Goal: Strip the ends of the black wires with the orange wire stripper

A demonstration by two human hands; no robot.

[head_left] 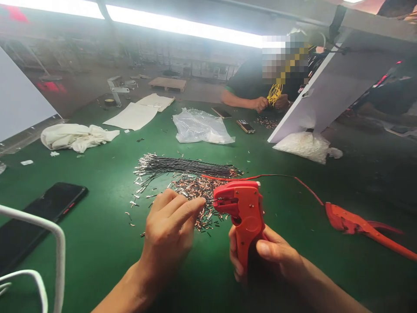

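Right hand (260, 256) grips the red wire stripper (243, 213) by its handles; left hand (171, 228) pinches closed at its jaws.
The tool looks rigid and light. Beyond, loose metal terminals (195, 191) and thin, floppy black wires (189, 166) lie on the green worktop (97, 226).

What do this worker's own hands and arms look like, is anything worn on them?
Both are bare. The left hand and right hand have no gloves, and no rings or watch show. Both forearms are uncovered to the picture's edge, so no sleeves are visible. The fingernails look short and plain.
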